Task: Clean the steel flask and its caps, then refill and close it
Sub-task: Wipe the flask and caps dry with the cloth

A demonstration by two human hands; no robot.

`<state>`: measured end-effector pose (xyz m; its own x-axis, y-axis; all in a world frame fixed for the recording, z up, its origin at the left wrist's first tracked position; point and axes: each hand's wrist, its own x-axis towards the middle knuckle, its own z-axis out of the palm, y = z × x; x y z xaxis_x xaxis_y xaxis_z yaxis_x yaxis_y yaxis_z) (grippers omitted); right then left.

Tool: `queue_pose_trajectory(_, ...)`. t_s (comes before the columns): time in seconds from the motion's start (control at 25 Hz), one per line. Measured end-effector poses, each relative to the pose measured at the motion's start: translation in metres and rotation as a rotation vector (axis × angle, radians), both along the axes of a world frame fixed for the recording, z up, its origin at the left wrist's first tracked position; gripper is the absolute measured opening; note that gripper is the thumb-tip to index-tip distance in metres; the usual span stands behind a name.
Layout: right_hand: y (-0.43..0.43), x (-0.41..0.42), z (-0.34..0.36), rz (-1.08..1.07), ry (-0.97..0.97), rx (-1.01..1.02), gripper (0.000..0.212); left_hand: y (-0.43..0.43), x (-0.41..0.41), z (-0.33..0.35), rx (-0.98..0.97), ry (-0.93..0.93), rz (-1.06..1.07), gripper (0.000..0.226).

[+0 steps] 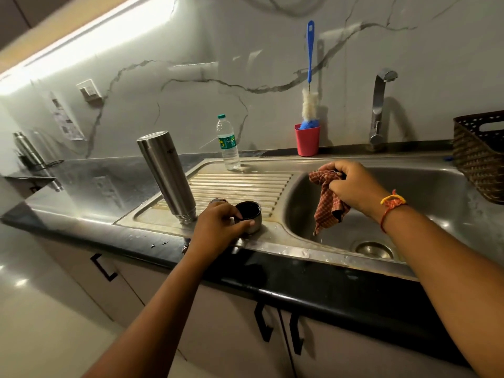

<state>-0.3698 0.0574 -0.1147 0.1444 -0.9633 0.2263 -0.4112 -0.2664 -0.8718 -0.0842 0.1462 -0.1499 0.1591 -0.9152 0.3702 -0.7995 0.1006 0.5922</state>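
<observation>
1. Gripping with the left hand [218, 225] a short round steel cap with a dark inside [252, 216]: thumb and fingers curled round its wall, open side up, down on the front edge of the ribbed steel drainboard [240, 186].
2. Clutching in the right hand [351, 186], at 3 o'clock of the cap, a bunched red checked cloth [328, 205]: fingers closed tight on its top, loose end hanging down into the steel sink basin [436, 192].
3. Round the right wrist, a red and yellow thread band [391, 204].
4. At 9 o'clock of the cap, just beside the left hand: a tall cylindrical steel flask [166, 175], mouth down on the drainboard, leaning toward 11 o'clock.
5. At 11 o'clock of the cap, just behind the left hand's knuckles: a small greyish thing [218, 199], too hidden to tell.
6. At 12 o'clock, at the back of the drainboard: a clear plastic water bottle with green cap and label [228, 143], upright.
7. At 1 o'clock, against the marble wall: a red plastic cup [307, 140], holding upright a blue-handled bottle brush with white bristles [310, 77].
8. At 2 o'clock, behind the basin: a bent steel tap [379, 110]; further toward 3 o'clock, a brown woven basket [477, 159] at the counter's end.
9. At 5 o'clock of the cloth, in the basin floor: a round steel drain [375, 248].
10. At 6 o'clock, along the front: a black counter edge [300, 282].
</observation>
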Motion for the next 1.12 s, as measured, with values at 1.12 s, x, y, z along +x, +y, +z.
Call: queue_pose_trajectory(1.12,0.001,-0.003,0.003,-0.007,-0.166,0.063,0.042,-0.042,-0.01,0.063,-0.165,0.231,0.098,0.059)
